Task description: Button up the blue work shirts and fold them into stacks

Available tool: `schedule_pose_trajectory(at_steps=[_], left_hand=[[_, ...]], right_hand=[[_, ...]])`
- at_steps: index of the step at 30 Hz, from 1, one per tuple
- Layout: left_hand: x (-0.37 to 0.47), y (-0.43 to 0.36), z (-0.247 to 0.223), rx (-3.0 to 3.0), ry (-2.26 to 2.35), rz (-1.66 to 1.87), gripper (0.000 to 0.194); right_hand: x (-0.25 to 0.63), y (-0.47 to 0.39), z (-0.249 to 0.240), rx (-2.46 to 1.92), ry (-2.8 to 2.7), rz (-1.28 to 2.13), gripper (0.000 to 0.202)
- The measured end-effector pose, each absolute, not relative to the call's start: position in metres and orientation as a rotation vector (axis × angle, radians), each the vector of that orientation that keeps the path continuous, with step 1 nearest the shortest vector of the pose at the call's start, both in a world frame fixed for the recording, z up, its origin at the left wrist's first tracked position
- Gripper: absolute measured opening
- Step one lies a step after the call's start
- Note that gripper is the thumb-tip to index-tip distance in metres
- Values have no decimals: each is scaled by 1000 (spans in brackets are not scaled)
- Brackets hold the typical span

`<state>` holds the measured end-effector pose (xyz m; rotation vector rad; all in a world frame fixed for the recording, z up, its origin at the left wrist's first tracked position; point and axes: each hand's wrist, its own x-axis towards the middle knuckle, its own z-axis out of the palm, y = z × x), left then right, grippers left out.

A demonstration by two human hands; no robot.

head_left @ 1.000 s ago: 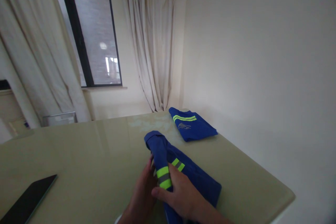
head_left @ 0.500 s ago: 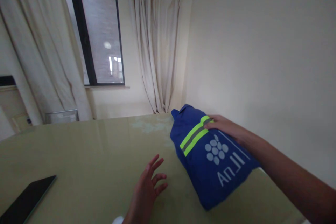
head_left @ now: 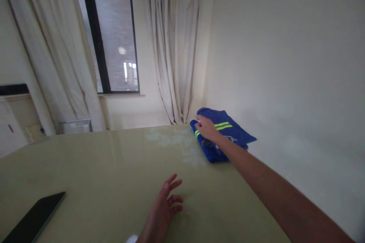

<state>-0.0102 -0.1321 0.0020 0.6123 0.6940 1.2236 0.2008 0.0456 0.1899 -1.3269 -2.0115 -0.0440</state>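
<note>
At the far right of the table (head_left: 114, 174) lies a pile of folded blue work clothes (head_left: 212, 155) with yellow-green reflective strips. A blue garment (head_left: 238, 131) lies loosely on top, one corner jutting out to the right. My right hand (head_left: 207, 128) reaches over the pile's left side and touches the cloth, its fingers apart; part of the pile is hidden beneath hand and forearm. Near the front middle, my left hand (head_left: 165, 207) hovers by the tabletop with loosely curled, separated fingers and holds nothing.
A flat dark tablet-like object (head_left: 35, 216) lies at the table's front left. A small white item (head_left: 132, 239) shows beside my left wrist. Beyond the table are beige curtains (head_left: 176, 45), a dark-framed window (head_left: 116, 38) and a plain wall (head_left: 285, 53) on the right.
The blue garment has gone from my right hand's grasp, close to me, onto the pile farther away. My right hand has shifted left across it. The left hand has barely moved.
</note>
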Motion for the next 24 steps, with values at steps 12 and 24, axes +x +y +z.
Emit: schedule_pose_trajectory(at_steps=[12,24], left_hand=[[-14,-123,-9,835,1037,1395,55],[-27,-142,6,1942,1558,876,43]], right_hand=[[116,-103,22,-872,-1920,883,31],[118,-97,10,-845,-2311,714,45]])
